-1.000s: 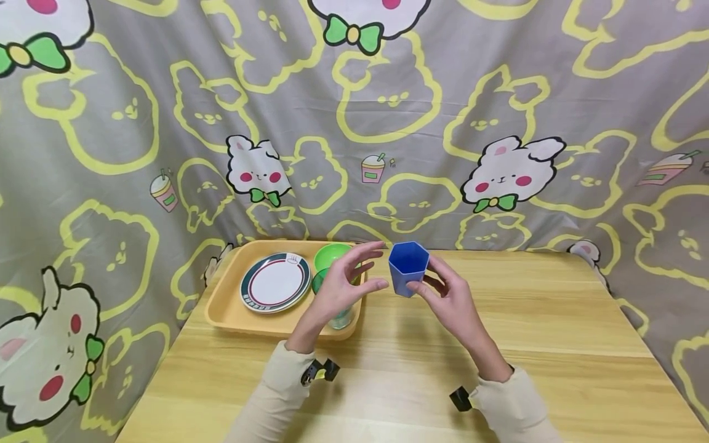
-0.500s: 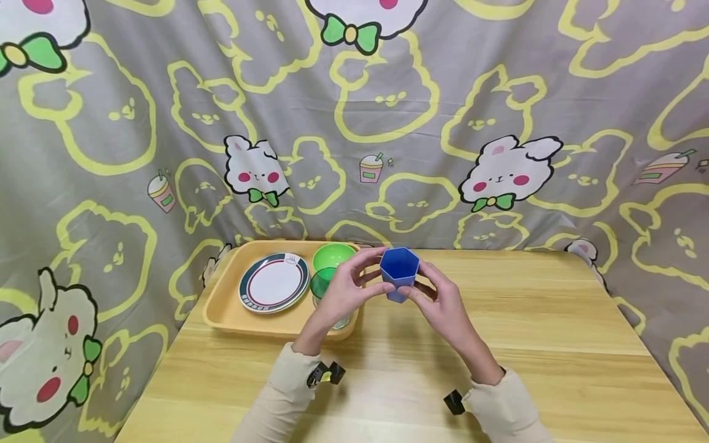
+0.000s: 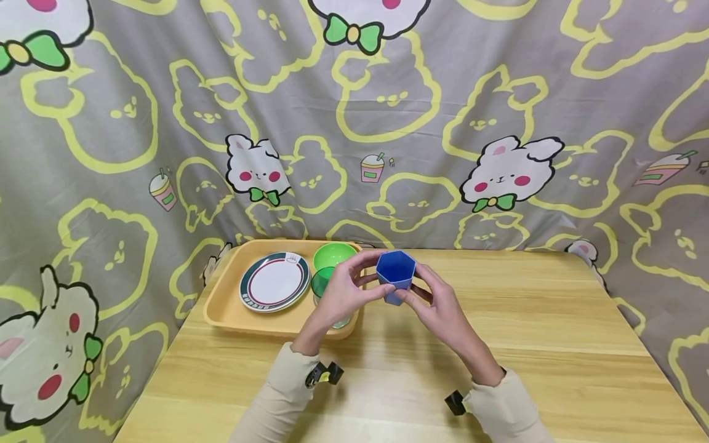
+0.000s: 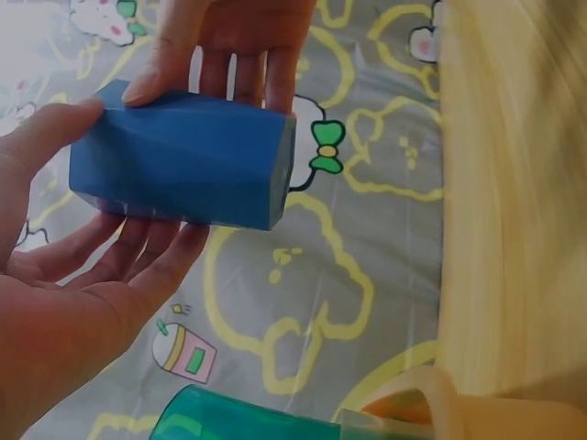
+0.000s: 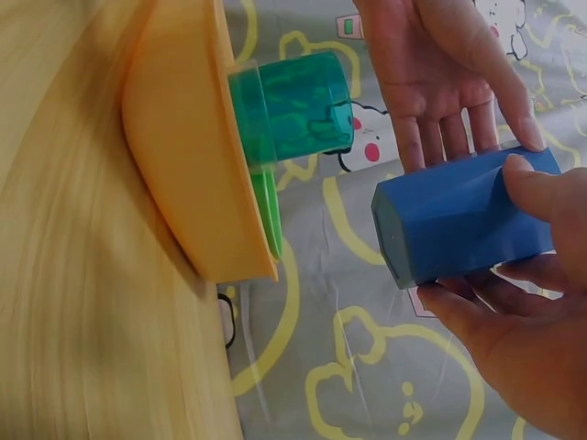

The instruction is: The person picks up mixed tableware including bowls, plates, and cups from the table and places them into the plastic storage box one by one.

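Note:
A blue six-sided cup is held above the table between both hands, mouth up and tilted a little toward the head camera. My left hand grips it from the left, thumb on the near face and fingers behind. From the right, my right hand grips it the same way, the two thumbs close together. In the left wrist view the cup shows its smooth side, with fingers beneath and thumbs on top. The flat base of the cup faces the tray side in the right wrist view.
Left of the hands, an orange tray stands on the wooden table. It carries a white plate with a dark green rim, a light green bowl and a green cup. A patterned curtain hangs behind.
The cup has moved left and slightly down in the right hand. My left hand, apart from it a second ago, now grips its left side. The tray stays put.

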A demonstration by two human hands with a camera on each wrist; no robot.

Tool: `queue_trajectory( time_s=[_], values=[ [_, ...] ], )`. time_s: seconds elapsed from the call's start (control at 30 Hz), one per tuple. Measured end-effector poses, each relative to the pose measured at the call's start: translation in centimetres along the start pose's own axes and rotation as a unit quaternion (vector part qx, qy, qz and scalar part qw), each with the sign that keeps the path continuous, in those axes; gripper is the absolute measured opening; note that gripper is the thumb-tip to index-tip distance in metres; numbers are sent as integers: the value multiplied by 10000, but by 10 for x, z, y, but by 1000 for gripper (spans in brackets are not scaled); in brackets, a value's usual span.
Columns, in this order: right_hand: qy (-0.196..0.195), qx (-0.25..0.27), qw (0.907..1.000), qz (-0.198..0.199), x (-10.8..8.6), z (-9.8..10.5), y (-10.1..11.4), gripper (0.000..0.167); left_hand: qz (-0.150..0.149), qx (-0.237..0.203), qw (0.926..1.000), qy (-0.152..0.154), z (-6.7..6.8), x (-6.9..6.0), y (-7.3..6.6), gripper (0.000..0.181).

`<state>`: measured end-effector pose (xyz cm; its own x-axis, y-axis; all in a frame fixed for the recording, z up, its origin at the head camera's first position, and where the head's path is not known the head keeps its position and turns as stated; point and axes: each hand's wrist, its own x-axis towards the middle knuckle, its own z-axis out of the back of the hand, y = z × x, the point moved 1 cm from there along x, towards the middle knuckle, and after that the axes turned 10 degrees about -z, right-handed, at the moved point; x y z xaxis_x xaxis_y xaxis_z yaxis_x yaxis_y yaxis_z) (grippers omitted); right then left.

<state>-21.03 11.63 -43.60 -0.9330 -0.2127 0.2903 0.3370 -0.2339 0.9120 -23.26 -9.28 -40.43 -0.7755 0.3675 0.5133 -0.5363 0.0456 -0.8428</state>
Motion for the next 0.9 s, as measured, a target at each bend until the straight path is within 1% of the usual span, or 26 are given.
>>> queue_trajectory(
  time_s=[0.2,0.33,0.53,0.63,0.77,0.9],
  values=[
    [-71,-173,9998,31,0,0,2,58,56,192,9998,-52,6,-3,-5,57],
    [-113,-246,9995,145,-1,2,1,59,164,339,9992,-138,15,-6,-9,58],
    [-148,-305,9993,159,-4,9,-6,54,177,720,9968,-305,36,-12,-17,59],
    [-208,-339,9988,295,-5,15,-12,54,167,935,9946,-422,48,-16,-21,59],
    [-334,-472,9970,512,-7,25,-20,57,92,1013,9931,-581,62,-20,-24,59],
    [-513,-684,9955,410,-11,36,-31,57,24,1055,9920,-691,72,-25,-25,59]
  ],
)
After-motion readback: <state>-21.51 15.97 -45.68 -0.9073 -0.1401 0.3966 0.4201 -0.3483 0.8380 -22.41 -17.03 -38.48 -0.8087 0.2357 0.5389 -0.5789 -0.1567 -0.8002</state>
